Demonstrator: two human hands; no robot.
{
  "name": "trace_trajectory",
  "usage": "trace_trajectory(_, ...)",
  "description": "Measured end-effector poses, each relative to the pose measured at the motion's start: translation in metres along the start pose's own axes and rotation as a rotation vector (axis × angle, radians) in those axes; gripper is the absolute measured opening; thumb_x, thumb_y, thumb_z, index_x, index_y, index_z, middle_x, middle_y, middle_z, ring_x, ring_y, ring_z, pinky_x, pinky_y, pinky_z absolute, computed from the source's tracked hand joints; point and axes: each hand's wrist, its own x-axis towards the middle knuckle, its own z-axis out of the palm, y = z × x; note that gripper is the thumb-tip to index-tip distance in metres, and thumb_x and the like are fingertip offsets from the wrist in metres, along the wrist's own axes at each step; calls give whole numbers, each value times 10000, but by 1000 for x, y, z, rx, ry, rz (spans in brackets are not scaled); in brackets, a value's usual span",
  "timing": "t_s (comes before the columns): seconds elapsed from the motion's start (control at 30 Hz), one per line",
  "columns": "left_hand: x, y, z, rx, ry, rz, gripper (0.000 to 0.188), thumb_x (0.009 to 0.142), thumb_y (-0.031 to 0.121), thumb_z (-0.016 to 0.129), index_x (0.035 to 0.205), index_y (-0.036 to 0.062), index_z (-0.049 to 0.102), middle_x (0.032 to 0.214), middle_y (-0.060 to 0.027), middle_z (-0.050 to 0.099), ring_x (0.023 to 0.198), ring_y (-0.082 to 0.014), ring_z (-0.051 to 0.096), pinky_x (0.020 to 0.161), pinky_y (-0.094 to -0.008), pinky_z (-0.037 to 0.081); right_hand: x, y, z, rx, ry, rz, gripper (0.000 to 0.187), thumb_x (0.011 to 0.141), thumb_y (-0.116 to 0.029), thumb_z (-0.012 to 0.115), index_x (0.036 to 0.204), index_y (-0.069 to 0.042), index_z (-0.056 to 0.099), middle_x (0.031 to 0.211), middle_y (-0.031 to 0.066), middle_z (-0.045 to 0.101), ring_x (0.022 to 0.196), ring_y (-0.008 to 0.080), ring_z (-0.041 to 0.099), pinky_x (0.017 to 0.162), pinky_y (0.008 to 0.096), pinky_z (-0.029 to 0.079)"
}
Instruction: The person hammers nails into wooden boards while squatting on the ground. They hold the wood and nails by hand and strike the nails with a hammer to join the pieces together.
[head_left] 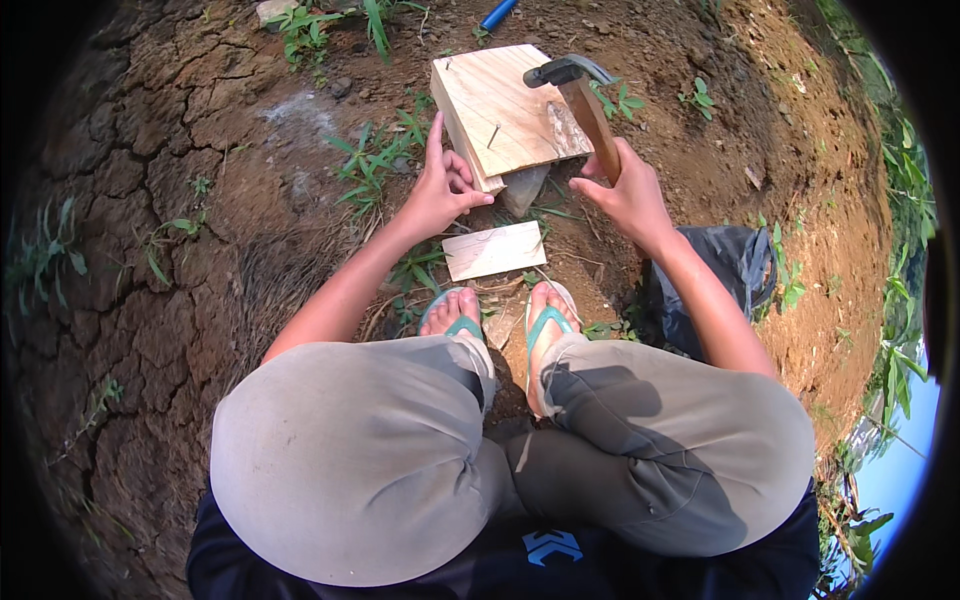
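Observation:
My right hand (632,196) is closed round the wooden handle of a claw hammer (590,115), whose metal head is raised over the right side of a pale wooden board (505,95). One nail (493,135) stands tilted in the board's near part, and another nail (448,63) is at its far left corner. Against the board's left edge, my left hand (440,192) grips a narrow wood piece (458,140) set under that edge, thumb at its near end and index finger stretched along the side. Beneath the board's near edge shows a grey stone (525,188).
A small loose board (494,250) lies on the ground between the stone and my sandalled feet (548,325). Right of my feet sits a black plastic bag (715,280). A blue cylindrical object (497,14) lies beyond the board. Weeds (368,170) grow from the cracked soil.

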Motion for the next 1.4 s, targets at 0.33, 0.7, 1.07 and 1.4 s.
trace_trajectory(0.33, 6, 5, -5, 74, -55, -1, 1207, 731, 71, 901, 1640, 274, 132, 908, -51, 514, 699, -108, 559, 553, -274, 516, 25, 42, 56, -46, 132, -195, 435, 855, -118, 759, 1232, -38, 556, 1014, 276, 676, 992, 460, 661, 805, 487, 537)
trace_trajectory(0.7, 15, 9, -16, 100, -140, -34, 1036, 729, 70, 901, 1550, 230, 290, 907, -15, 482, 760, -115, 572, 543, -272, 571, 34, 62, 58, -171, 251, -556, 492, 755, 31, 757, 1217, -51, 610, 1214, 152, 700, 1129, 311, 683, 930, 383, 593)
trace_trajectory(1.07, 19, 17, -19, 19, -186, -25, 943, 753, 49, 882, 1509, 219, 344, 917, -18, 470, 759, -108, 585, 537, -261, 578, 28, 60, 62, -159, 262, -393, 393, 809, -120, 800, 1150, -107, 605, 898, 168, 716, 778, 358, 724, 664, 426, 584)
trace_trajectory(1.4, 14, -4, -8, 154, -71, 181, 873, 742, 39, 831, 1480, 148, 380, 833, -17, 491, 729, -118, 600, 723, -294, 535, 24, 63, 61, -104, 191, -259, 376, 851, -142, 775, 1179, -112, 592, 945, 196, 708, 858, 379, 715, 720, 444, 572)
